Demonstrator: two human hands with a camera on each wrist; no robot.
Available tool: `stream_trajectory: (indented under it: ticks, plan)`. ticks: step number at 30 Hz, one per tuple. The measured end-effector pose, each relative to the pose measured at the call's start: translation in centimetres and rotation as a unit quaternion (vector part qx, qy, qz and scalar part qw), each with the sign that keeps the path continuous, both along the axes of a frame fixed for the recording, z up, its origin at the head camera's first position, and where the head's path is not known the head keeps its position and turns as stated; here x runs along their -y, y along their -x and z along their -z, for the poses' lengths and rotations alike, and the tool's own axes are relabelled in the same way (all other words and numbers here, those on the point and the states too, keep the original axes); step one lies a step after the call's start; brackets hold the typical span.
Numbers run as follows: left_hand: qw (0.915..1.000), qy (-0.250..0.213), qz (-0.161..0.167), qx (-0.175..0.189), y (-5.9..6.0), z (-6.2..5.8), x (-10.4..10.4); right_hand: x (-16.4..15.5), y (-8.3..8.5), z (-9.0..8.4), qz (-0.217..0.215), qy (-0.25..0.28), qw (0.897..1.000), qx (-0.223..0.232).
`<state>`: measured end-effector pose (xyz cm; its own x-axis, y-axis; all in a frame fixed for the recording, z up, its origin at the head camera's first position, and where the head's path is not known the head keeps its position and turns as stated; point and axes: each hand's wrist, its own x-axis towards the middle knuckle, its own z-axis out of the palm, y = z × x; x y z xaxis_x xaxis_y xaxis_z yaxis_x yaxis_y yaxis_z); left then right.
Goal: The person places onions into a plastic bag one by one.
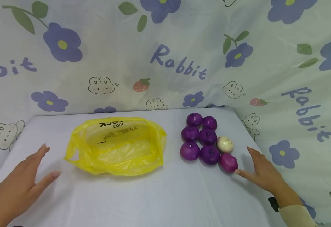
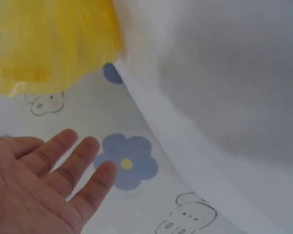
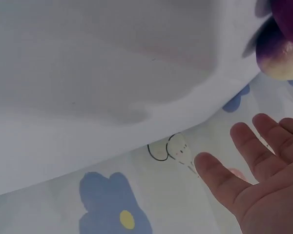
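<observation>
A yellow plastic bag (image 1: 117, 170) lies on the white table with its mouth spread wide and dark print on its inner wall. To its left my left hand (image 1: 20, 183) hovers with fingers extended, holding nothing; the left wrist view shows the bag's edge (image 2: 88, 44) beyond the fingers. Several purple onions (image 1: 208, 137) sit grouped on the right side, with one pale onion (image 1: 225, 144) among them. My right hand (image 1: 263, 171) is beside the group with fingers spread, its thumb close to the nearest reddish-purple onion (image 1: 228, 162). Whether the thumb touches it, I cannot tell.
The white table (image 1: 154, 201) has its back edge against a hanging cloth (image 1: 176, 37) printed with flowers, rabbits and lettering. That cloth also runs along the right side of the table. A beige sleeve (image 1: 297, 216) covers my right forearm.
</observation>
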<state>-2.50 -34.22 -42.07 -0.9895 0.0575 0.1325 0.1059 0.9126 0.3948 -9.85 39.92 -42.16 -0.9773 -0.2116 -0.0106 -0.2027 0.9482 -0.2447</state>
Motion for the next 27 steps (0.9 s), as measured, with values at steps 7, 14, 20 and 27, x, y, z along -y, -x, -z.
stream_trajectory:
  ticks: [7,14,20,27]
  plan:
    - [0.9993,0.016,-0.034,0.008,0.9,-1.1,-1.4,0.6,0.4,0.3,-0.005,0.023,0.999,0.026]
    - [0.9982,0.012,-0.053,0.024,1.7,-1.7,-2.6,1.1,0.7,0.4,-0.007,0.021,0.999,0.029]
    - [0.998,-0.01,-0.059,0.022,2.3,-2.0,-4.0,1.6,0.8,0.8,-0.001,0.036,0.998,0.047]
    - [0.9962,-0.022,-0.085,-0.001,3.0,-2.5,-5.2,2.3,0.8,1.1,0.005,0.046,0.997,0.054]
